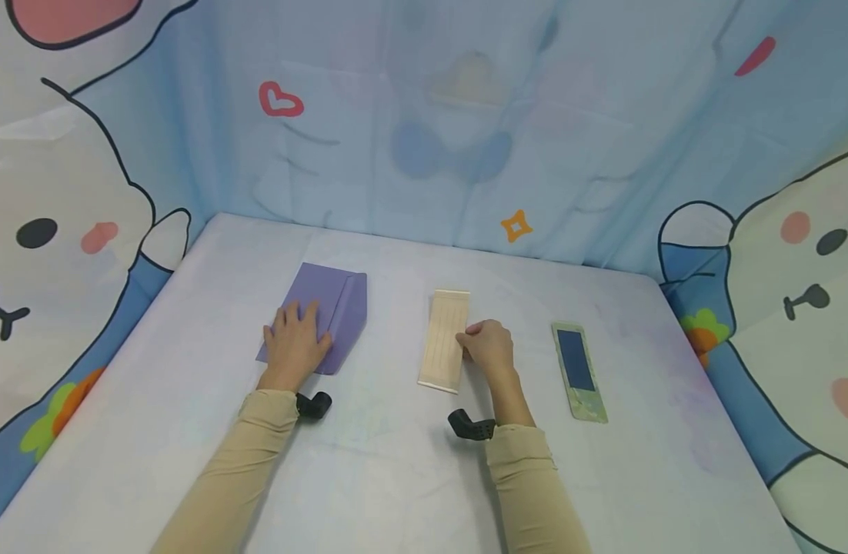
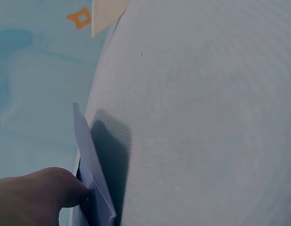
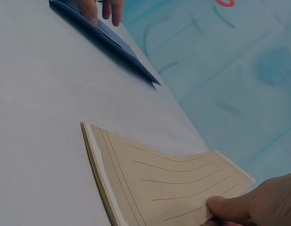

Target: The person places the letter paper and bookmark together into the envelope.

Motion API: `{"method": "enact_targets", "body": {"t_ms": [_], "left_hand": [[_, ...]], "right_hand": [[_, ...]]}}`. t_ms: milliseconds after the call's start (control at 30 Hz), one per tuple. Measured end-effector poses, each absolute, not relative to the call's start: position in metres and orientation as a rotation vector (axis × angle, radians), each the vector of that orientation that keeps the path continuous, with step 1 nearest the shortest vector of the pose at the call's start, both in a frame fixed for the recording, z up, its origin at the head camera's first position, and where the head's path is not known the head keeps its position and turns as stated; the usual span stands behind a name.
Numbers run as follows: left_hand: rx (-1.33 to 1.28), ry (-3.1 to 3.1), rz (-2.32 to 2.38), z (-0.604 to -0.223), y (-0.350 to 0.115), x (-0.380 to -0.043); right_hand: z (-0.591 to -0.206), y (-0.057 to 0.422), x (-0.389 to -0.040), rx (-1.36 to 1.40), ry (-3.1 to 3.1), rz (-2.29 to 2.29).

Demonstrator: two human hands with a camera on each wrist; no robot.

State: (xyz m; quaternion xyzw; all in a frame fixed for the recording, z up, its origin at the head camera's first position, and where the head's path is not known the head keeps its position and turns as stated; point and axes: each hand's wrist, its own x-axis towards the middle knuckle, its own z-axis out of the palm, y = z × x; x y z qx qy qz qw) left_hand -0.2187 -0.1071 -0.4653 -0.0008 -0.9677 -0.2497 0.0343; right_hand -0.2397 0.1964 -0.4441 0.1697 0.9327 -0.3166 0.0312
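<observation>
A purple paper envelope (image 1: 313, 308) lies on the left of the table, its flap standing up slightly on the right side. My left hand (image 1: 294, 348) rests spread on it; in the left wrist view the thumb (image 2: 65, 186) touches the envelope (image 2: 96, 174) near its raised edge. To the right lies beige lined letter paper (image 1: 443, 335), long and narrow, with layers showing along one end in the right wrist view. My right hand (image 1: 489, 348) pinches the long right edge of this paper (image 3: 169, 181) between thumb and fingers; the fingers beneath are partly hidden.
A flat, green-bordered rectangular piece (image 1: 580, 373) with a dark blue panel lies right of my right hand. The white-covered table (image 1: 396, 477) ends at a blue cartoon-print curtain (image 1: 396, 169) behind and at the sides. Black wrist cameras jut inward from both wrists.
</observation>
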Motion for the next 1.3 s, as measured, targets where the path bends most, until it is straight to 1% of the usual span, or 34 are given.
{"method": "enact_targets", "body": {"t_ms": [267, 500, 800, 1000, 1300], "left_hand": [[0.0, -2.986, -0.78, -0.464, -0.108, -0.217], [0.019, -2.981, -0.766, -0.465, -0.112, -0.214], [-0.001, -2.976, -0.759, -0.465, -0.105, -0.213], [0.009, -2.968, -0.769, -0.468, -0.106, -0.213], [0.03, -2.95, -0.751, -0.471, -0.104, -0.212]], "right_hand": [[-0.447, 0.202, -0.242, 0.56, 2.803, -1.143], [-0.448, 0.198, -0.244, 0.514, 2.726, -1.288], [-0.442, 0.203, -0.244, 0.528, 2.675, -1.333], [-0.439, 0.194, -0.245, 0.497, 2.614, -1.393], [-0.448, 0.198, -0.246, 0.498, 2.606, -1.404]]}}
